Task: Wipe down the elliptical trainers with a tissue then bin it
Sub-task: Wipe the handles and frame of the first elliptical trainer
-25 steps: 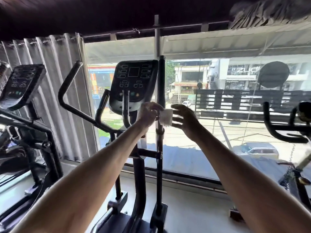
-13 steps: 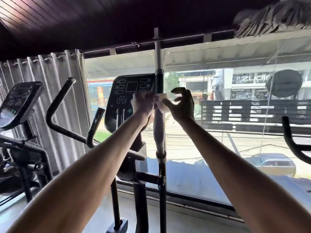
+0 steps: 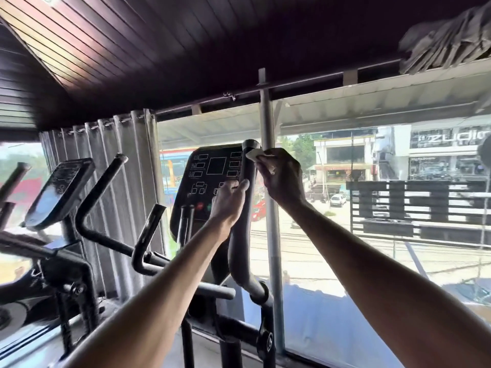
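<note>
Two trainers in shot: the left trainer (image 3: 61,192) sits by the curtain (image 3: 119,195), and the centre trainer (image 3: 212,176) faces the window (image 3: 345,248). The left hand (image 3: 229,201) is wrapped round its upright handle (image 3: 237,248). Just right of that, the right hand (image 3: 283,179) pinches the white tissue (image 3: 253,154) against the handle's top end.

A small white tissue (image 3: 253,154), pinched in the right hand (image 3: 281,179), is pressing against the capped top of the dark right handlebar (image 3: 239,248) of the near elliptical trainer (image 3: 225,338). The bar is standing almost upright just beside the black console (image 3: 212,176), and the left hand (image 3: 229,200) is gripping it lower down. A second elliptical trainer (image 3: 59,192) is standing to the left.
</note>
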A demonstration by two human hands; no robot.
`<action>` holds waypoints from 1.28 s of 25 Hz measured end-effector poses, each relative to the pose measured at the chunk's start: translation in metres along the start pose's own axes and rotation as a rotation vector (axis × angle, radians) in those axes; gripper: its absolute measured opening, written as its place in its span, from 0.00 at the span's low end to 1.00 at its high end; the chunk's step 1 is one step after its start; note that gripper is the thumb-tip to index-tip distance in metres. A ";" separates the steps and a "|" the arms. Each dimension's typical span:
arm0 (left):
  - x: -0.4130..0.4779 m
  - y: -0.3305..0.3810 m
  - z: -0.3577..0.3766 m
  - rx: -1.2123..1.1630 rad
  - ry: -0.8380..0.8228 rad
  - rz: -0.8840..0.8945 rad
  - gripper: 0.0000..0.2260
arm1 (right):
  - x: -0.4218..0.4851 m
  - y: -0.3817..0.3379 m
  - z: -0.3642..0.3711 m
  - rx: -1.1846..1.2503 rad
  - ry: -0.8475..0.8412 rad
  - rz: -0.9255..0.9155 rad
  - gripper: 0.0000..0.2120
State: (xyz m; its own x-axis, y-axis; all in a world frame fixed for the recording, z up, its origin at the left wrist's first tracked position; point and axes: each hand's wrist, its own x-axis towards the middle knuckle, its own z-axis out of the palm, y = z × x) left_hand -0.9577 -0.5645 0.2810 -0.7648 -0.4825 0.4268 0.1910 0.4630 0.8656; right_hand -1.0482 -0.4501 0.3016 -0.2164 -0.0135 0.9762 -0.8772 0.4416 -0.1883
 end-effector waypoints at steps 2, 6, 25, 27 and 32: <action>0.001 -0.007 0.010 -0.206 -0.046 -0.079 0.22 | 0.010 0.002 0.009 -0.004 -0.024 -0.131 0.07; 0.005 -0.017 0.017 -0.336 -0.023 -0.022 0.15 | 0.019 0.005 0.013 0.008 -0.006 -0.192 0.05; 0.021 -0.047 0.024 -0.488 -0.114 0.030 0.18 | 0.035 -0.011 0.004 -0.159 -0.279 -0.371 0.09; 0.023 -0.049 0.026 -0.510 -0.131 0.023 0.18 | 0.024 -0.016 0.000 -0.170 -0.197 -0.301 0.09; 0.019 -0.048 0.022 -0.480 -0.119 0.024 0.22 | 0.006 -0.010 -0.002 -0.159 -0.149 -0.225 0.06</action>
State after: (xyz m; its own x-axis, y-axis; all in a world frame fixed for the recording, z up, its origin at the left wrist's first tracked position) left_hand -0.9947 -0.5791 0.2417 -0.8164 -0.3743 0.4397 0.4500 0.0647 0.8907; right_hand -1.0400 -0.4522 0.3095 -0.0952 -0.2534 0.9627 -0.8347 0.5472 0.0615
